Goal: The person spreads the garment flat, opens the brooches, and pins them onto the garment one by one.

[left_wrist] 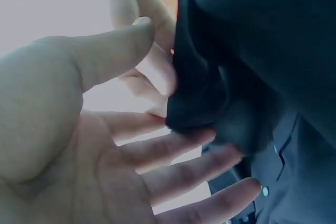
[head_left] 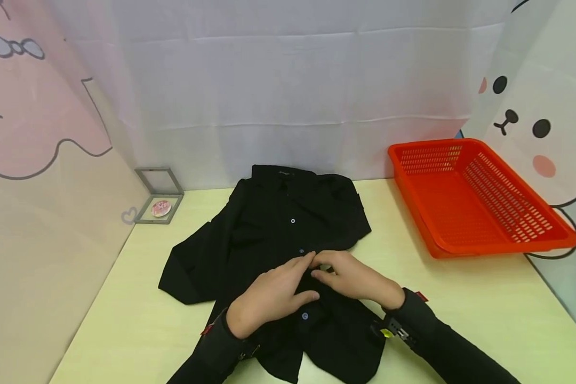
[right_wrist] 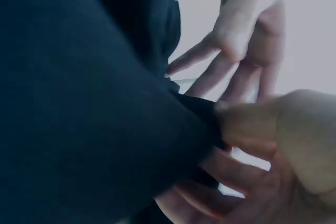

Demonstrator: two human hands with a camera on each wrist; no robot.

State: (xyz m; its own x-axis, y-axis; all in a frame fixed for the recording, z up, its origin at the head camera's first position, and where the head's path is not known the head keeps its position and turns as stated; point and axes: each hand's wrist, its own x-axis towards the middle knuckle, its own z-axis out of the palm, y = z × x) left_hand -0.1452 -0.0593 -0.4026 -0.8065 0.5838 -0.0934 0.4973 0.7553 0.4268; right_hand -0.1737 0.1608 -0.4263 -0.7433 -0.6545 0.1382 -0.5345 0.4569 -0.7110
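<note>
A pale yellow-green bench point(head_left: 101, 325) meets a hanging white cloth point(head_left: 269, 80) at the back. Printed cartoon hangings flank it: a pink figure point(head_left: 33, 106) on the left side and a white bear face point(head_left: 518, 122) on the right. At the bench's right rear sits an orange-red perforated plastic basket point(head_left: 439, 247); at the left rear corner, a hinged grey frame point(head_left: 159, 220) stands open, with a round pink-and-white piece point(head_left: 161, 208) in its lower half.

Between them, in the middle of the bench, a black button-up shirt point(head_left: 264, 224) lies front up, collar toward the white cloth, its hem nearest the person. Both hands are at its lower button front.

The head view alone gives the whole layout, but hides the contact under the knuckles. The left wrist view shows the left hand point(head_left: 276, 293) with fingers extended and spread, fingertips at the fabric's edge. The right wrist view shows the right hand point(head_left: 352, 274) pinching a fold of the shirt between thumb and fingers.
</note>
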